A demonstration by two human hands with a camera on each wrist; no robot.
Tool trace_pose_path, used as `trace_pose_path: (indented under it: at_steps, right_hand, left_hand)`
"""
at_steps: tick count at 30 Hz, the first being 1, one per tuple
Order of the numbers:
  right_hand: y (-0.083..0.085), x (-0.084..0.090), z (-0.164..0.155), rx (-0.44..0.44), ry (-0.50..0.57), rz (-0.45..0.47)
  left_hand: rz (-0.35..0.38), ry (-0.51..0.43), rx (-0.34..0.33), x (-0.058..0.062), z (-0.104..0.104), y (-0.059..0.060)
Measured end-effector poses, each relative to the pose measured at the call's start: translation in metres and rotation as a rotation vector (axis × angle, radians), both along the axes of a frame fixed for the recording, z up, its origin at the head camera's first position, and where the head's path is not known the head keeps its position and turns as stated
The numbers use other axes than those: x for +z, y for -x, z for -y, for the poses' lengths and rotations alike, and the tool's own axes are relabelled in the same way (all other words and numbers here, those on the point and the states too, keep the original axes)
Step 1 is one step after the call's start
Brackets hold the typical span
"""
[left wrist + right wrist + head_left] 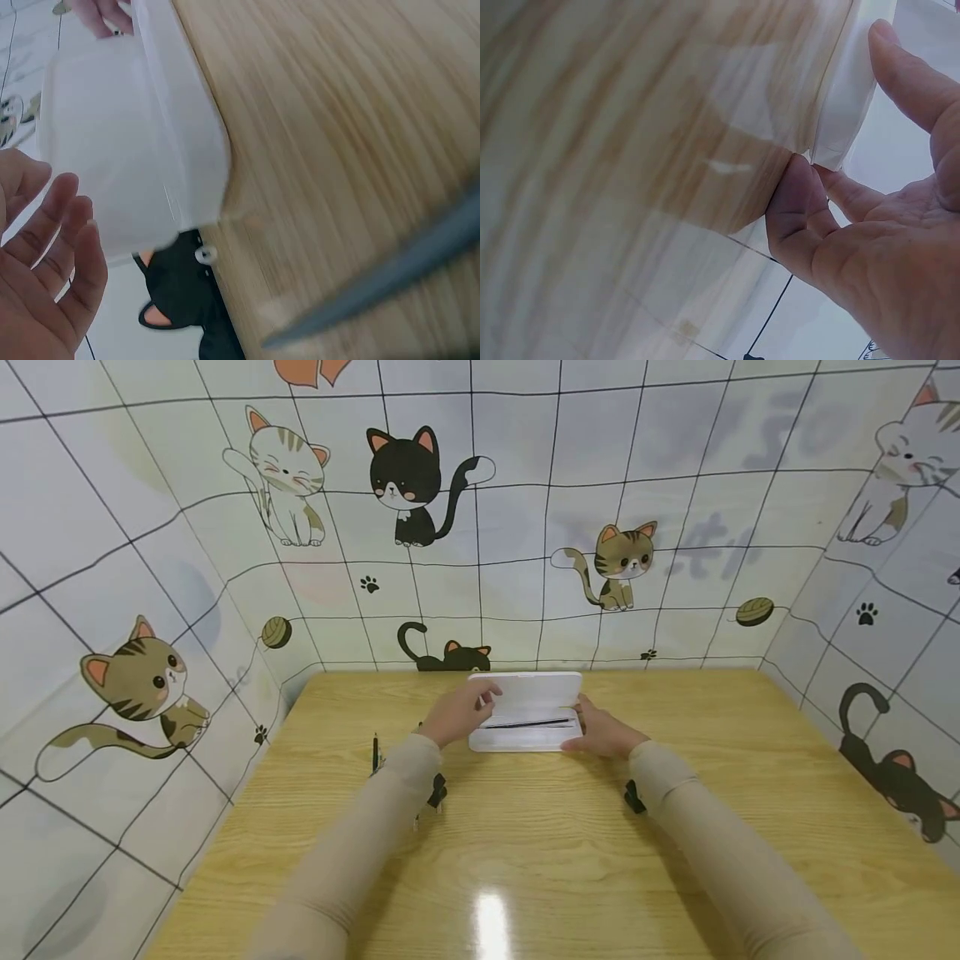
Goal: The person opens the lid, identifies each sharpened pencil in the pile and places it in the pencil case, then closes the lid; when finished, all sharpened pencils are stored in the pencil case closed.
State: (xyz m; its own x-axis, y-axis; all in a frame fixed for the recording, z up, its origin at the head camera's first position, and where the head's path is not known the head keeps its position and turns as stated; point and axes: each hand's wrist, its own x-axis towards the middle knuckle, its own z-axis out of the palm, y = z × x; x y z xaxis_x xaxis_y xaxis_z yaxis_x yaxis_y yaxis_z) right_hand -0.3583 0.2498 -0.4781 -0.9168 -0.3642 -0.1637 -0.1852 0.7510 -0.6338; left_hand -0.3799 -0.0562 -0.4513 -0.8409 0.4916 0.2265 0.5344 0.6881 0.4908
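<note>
A white pencil case [517,742] lies on the table with its lid [528,692] raised at the back. Inside it a thin dark pencil [525,724] runs lengthwise. My right hand [606,732] holds the case's right end, thumb on the near side and fingers around the far corner; the right wrist view shows the fingertips [799,176] right at the case's edge. By the left end of the lid is my left hand [459,712], its fingers loosely bent with nothing between them. In the left wrist view these fingers [86,262] overlap the white lid.
Left of the case, a dark pencil-like item [376,753] and small things partly hidden by the left sleeve lie on the wooden table [525,835]. A blurred grey pointed shape [382,274] crosses the left wrist view. A cat-print cloth [510,568] hangs behind the table.
</note>
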Motion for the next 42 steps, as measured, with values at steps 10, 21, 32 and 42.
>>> trace_pose_path:
  at_steps: [10,21,32,42]
  right_hand:
    - [-0.001,0.002,0.0,-0.008,-0.014,0.014]
    - [-0.001,0.002,0.0,-0.008,-0.008,0.008]
    - [0.0,0.004,-0.003,-0.018,0.007,0.002]
    - [-0.002,0.0,0.001,-0.011,0.016,0.013]
  left_hand:
    - [0.044,-0.08,0.121,0.001,0.074,-0.003]
    - [0.134,-0.08,0.216,0.002,0.126,-0.015]
    - [0.337,-0.065,0.321,0.005,0.156,-0.021]
    - [0.588,-0.013,0.401,-0.003,0.178,-0.033]
